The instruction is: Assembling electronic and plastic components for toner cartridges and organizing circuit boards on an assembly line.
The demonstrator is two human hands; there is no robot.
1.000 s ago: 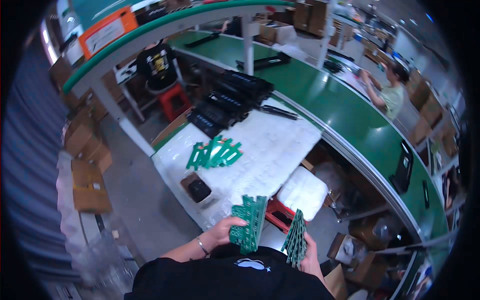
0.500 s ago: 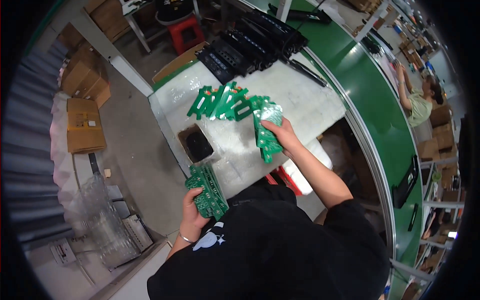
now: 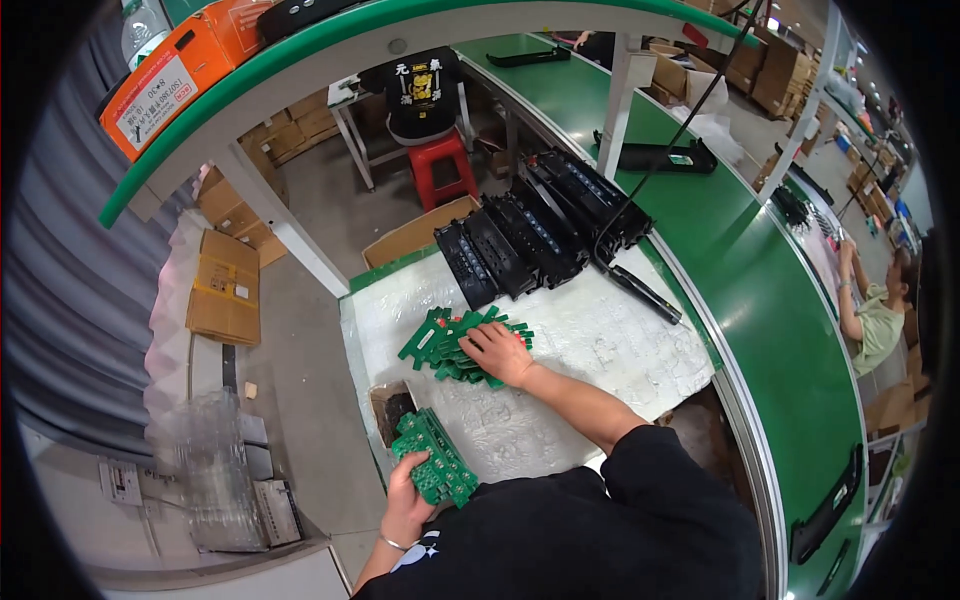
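Observation:
My left hand (image 3: 405,500) grips a stack of green circuit boards (image 3: 433,468) at the near left corner of the white-covered workbench (image 3: 590,345). My right hand (image 3: 497,352) rests palm down on a loose pile of green circuit boards (image 3: 450,340) in the middle of the bench. Whether its fingers grip a board is hidden under the hand. A small open dark box (image 3: 392,408) sits between the two hands.
A row of black trays (image 3: 540,235) lies at the bench's far side with a black tool (image 3: 645,293) beside it. A green conveyor (image 3: 770,300) curves past on the right, where another person (image 3: 875,310) works. Cardboard boxes (image 3: 225,285) and a red stool (image 3: 440,165) stand on the floor.
My right hand has come down from holding boards above the bench onto the pile. My left hand with its stack has stayed low at the bench's near corner.

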